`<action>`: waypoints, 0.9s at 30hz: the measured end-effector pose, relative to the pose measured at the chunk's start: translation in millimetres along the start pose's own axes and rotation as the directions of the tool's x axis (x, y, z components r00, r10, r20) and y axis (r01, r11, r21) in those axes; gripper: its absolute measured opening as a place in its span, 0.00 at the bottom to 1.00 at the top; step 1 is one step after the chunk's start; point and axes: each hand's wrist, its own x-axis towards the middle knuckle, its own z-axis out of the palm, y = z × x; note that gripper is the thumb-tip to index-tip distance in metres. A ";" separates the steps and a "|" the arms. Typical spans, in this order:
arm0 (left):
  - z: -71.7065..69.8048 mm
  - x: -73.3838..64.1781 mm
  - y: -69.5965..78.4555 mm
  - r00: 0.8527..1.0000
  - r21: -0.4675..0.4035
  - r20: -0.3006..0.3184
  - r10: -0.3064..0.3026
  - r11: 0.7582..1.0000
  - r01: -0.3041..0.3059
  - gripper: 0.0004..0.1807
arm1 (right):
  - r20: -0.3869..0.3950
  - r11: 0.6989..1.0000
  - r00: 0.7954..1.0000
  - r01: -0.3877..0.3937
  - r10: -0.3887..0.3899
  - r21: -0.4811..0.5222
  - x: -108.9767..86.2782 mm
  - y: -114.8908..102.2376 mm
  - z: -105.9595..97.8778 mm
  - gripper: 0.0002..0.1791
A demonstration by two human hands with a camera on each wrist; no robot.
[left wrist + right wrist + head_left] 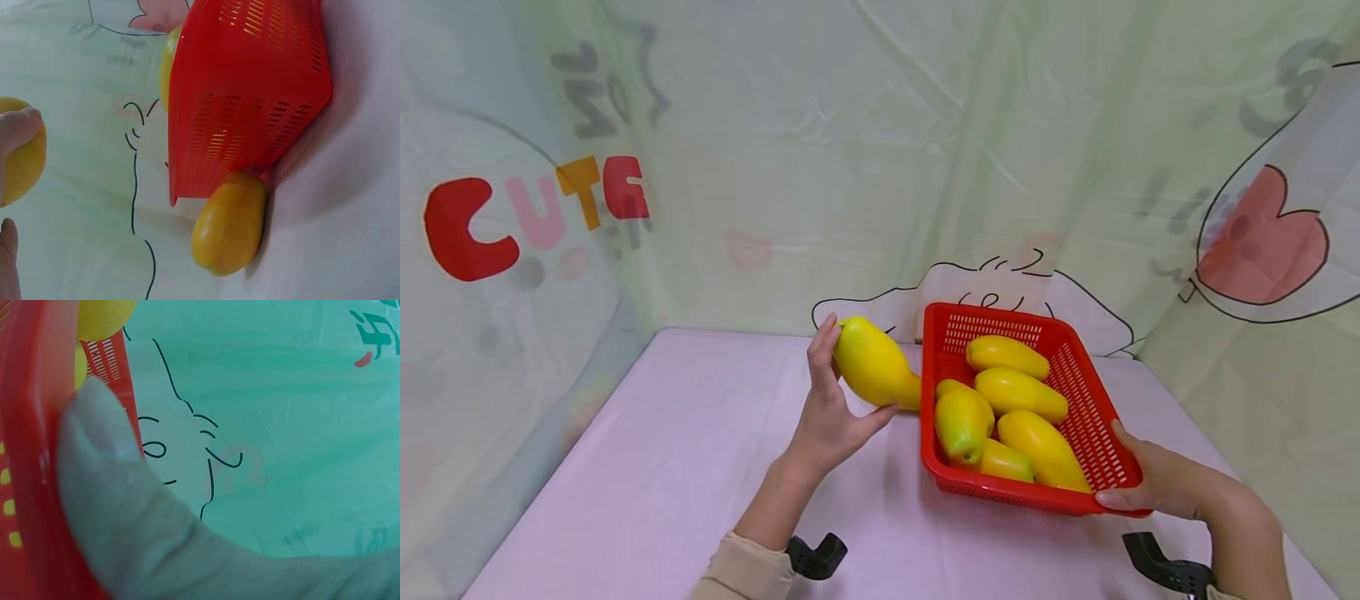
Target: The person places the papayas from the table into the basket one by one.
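Observation:
My left hand (831,417) holds a yellow papaya (871,362) between fingers and thumb, raised just left of a red basket (931,400). The left wrist view shows only part of that papaya (28,165) and some fingers at its edge. A second papaya (230,228) lies on the table against the basket's side, mostly hidden behind the held one in the head view. Several yellow papayas (1021,393) rest inside the basket, one with a greenish end. At the basket's near right corner my right hand (1172,479) grips the rim, its thumb (119,481) over the edge.
The basket stands on a table (700,467) with a pale lilac cover. Close behind and on both sides hang printed curtains (790,167) with letters and cartoon outlines. A black wrist mount (816,557) sits on each forearm.

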 end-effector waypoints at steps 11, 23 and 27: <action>9.2 -3.1 4.0 0.992 0.025 0.074 0.102 0.994 -0.104 0.59 | -0.010 1.000 1.000 0.001 -0.001 -0.014 -0.5 -1.1 0.0 0.69; 24.6 -11.2 14.2 0.969 -0.033 0.193 0.155 0.988 -0.151 0.55 | -0.016 1.000 1.000 0.000 0.000 -0.017 -2.4 -2.4 1.0 0.69; 32.1 -15.7 16.2 0.954 -0.010 0.236 0.182 0.983 -0.185 0.53 | -0.016 1.000 1.000 0.008 -0.009 -0.019 -4.5 -4.2 1.0 0.68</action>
